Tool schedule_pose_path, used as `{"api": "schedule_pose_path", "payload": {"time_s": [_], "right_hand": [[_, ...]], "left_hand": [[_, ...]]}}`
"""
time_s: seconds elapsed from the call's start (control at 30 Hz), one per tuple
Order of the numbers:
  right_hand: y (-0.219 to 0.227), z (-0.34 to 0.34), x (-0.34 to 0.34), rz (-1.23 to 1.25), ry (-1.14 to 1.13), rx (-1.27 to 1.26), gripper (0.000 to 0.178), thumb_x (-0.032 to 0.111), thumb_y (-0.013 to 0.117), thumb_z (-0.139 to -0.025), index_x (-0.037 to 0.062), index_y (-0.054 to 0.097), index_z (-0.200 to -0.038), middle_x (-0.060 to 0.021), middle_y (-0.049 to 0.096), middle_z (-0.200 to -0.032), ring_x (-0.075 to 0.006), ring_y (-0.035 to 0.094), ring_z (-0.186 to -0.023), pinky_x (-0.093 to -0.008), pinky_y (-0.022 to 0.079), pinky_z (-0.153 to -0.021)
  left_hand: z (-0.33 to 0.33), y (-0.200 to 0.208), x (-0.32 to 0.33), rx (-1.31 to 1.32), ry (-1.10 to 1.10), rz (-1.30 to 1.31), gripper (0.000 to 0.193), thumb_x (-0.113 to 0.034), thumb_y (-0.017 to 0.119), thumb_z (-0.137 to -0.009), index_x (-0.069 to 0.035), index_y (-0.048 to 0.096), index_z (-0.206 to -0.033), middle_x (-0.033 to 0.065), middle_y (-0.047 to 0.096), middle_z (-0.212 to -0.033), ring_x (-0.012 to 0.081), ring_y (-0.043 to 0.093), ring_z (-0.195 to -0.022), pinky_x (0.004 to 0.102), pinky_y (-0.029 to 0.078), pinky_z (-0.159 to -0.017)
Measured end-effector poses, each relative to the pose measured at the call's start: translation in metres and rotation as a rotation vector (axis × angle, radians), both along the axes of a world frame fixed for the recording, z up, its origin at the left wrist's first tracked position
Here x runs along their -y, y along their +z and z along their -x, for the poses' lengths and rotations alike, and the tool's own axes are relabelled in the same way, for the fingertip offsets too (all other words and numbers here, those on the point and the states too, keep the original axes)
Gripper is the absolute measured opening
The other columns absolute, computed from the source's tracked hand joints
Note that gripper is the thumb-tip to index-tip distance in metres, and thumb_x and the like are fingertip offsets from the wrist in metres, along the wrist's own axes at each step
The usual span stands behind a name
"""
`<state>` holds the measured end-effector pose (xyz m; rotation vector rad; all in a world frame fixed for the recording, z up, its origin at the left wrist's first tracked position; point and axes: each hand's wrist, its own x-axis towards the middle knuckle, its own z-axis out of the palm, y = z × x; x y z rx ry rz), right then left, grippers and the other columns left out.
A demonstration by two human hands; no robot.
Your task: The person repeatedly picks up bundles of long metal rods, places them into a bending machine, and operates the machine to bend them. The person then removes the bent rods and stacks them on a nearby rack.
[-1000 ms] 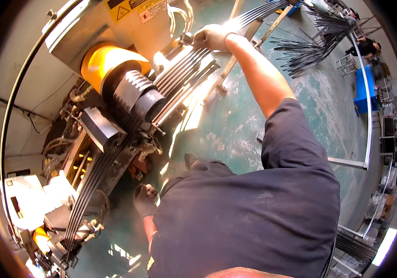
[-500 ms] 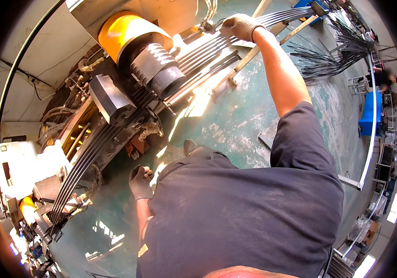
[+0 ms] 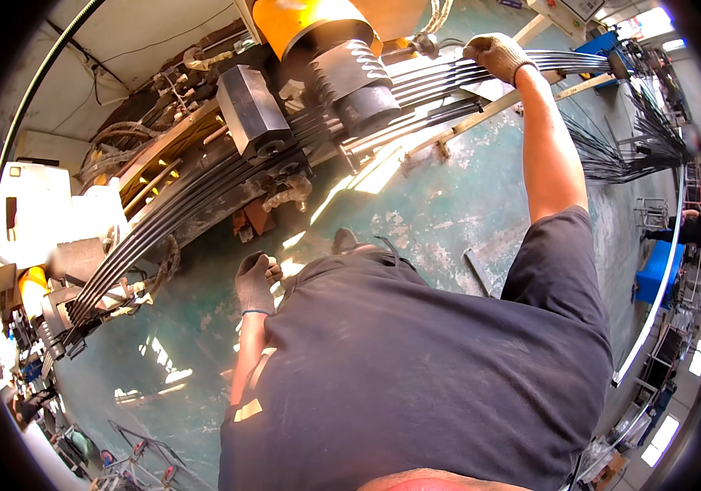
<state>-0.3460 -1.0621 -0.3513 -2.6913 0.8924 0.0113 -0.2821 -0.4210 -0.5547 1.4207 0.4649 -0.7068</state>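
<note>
My right hand (image 3: 498, 57), in a greyish knit glove, reaches out at the upper right. Its fingers curl over a bundle of long dark metal rods (image 3: 426, 82). These rods run side by side from the far right, under a dark ridged cylinder (image 3: 356, 86) below a yellow cylinder (image 3: 311, 23), and on to the lower left. Beside them stands a dark angular metal block (image 3: 254, 113). My left hand (image 3: 256, 282), gloved too, hangs beside my body with its fingers curled in and nothing showing in them. It is apart from the rods.
A wooden bar (image 3: 489, 110) slants beneath the rods. Many thin black rods (image 3: 620, 164) fan out at the far right. A blue box (image 3: 657, 270) and a person (image 3: 694, 229) are beyond. A flat metal piece (image 3: 478, 272) lies on the green, worn floor (image 3: 416, 213).
The view has turned, so the machine and rods appear further right and a little higher. My right hand stays on the rods, and my left hand stays curled beside my body.
</note>
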Motion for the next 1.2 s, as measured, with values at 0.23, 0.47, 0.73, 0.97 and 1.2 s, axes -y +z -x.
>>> {"api": "schedule_pose_path", "payload": {"time_s": [0.23,0.47,0.73,0.97,1.2], "right_hand": [[-0.002,-0.001,0.007,0.017,0.011,-0.046,0.027,0.03,0.069,-0.104,0.0104,0.081,-0.119,-0.0099,0.081,-0.112,-0.0262,0.073,-0.098,-0.036,0.057,-0.096],[-0.009,-0.008,0.02,-0.05,0.053,-0.186,0.019,0.021,0.069,-0.098,0.0077,0.08,-0.104,-0.0103,0.079,-0.093,-0.0252,0.073,-0.086,-0.0372,0.058,-0.087],[0.006,-0.018,-0.003,-0.023,0.145,-0.164,0.038,0.043,0.068,-0.096,0.0152,0.081,-0.118,-0.01,0.08,-0.113,-0.0313,0.074,-0.1,-0.0406,0.057,-0.093],[0.027,-0.016,-0.022,0.023,0.117,-0.202,0.038,0.042,0.064,-0.098,0.0131,0.08,-0.117,-0.0117,0.079,-0.114,-0.0322,0.074,-0.102,-0.042,0.056,-0.094],[-0.002,-0.006,-0.002,0.032,0.195,-0.112,0.041,0.043,0.063,-0.102,0.0131,0.078,-0.125,-0.0127,0.078,-0.119,-0.0341,0.073,-0.109,-0.0426,0.056,-0.098]], "left_hand": [[0.004,0.003,-0.002,-0.031,0.047,0.011,0.016,-0.007,0.069,-0.1,0.002,0.065,-0.113,0.011,0.069,-0.088,0.0188,0.068,-0.067,0.032,0.06,-0.062],[-0.005,-0.006,-0.013,0.067,-0.233,-0.029,0.007,-0.009,0.064,-0.103,-0.002,0.063,-0.105,0.0056,0.064,-0.089,0.0157,0.063,-0.074,0.0336,0.056,-0.066],[-0.009,-0.05,-0.027,0.296,-0.412,0.015,0.014,-0.007,0.062,-0.095,-0.002,0.055,-0.084,0.0099,0.055,-0.074,0.0221,0.055,-0.069,0.0359,0.048,-0.068],[-0.007,-0.035,-0.021,-0.087,-0.121,0.21,0.013,-0.005,0.06,-0.103,-0.003,0.061,-0.09,0.0045,0.057,-0.076,0.016,0.053,-0.063,0.028,0.047,-0.06],[0.005,0.038,0.036,-0.071,-0.042,-0.049,0.018,0.0,0.059,-0.086,-0.009,0.048,-0.074,0.0031,0.047,-0.07,0.0162,0.048,-0.057,0.0322,0.041,-0.051]]}}
